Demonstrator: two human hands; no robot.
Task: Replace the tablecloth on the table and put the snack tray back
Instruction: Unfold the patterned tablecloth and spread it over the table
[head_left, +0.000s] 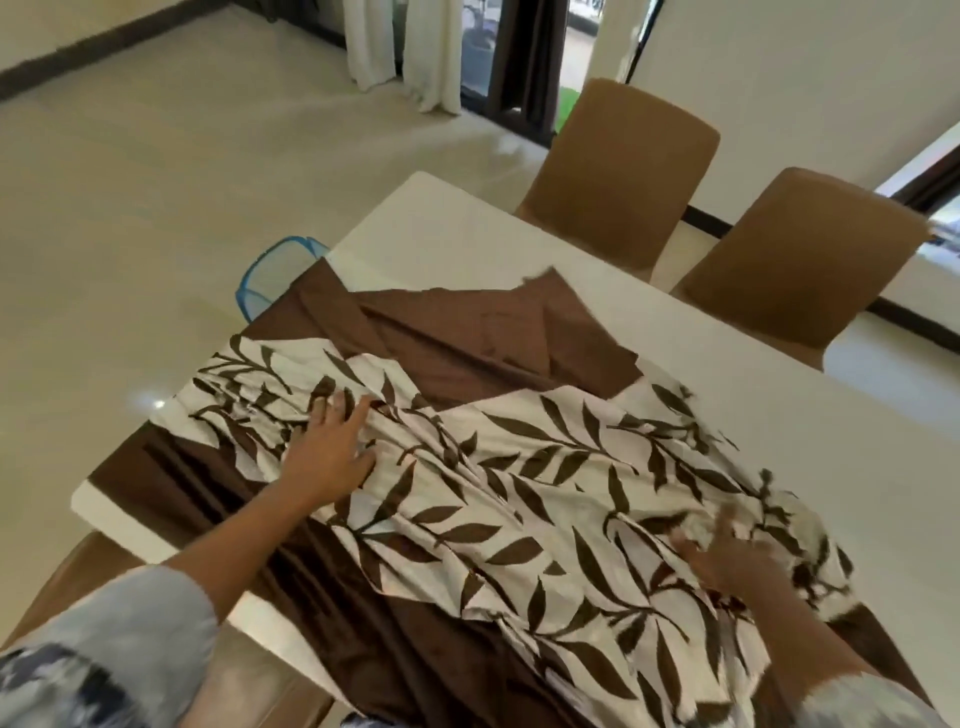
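Pressed left hand (332, 447) flat, fingers spread, on leaf-print tablecloth (545, 483) rumpled across near end of white table (467, 234). Could not tell grip of blurred right hand (727, 558) at cloth's right side.

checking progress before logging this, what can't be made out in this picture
- Right hand: head view, motion-blurred; whether it grips the brown-and-white leaf-print tablecloth is unclear.
- Blue-rimmed basket: head view, partly hidden behind the white table.
- Snack tray: nowhere in the head view.
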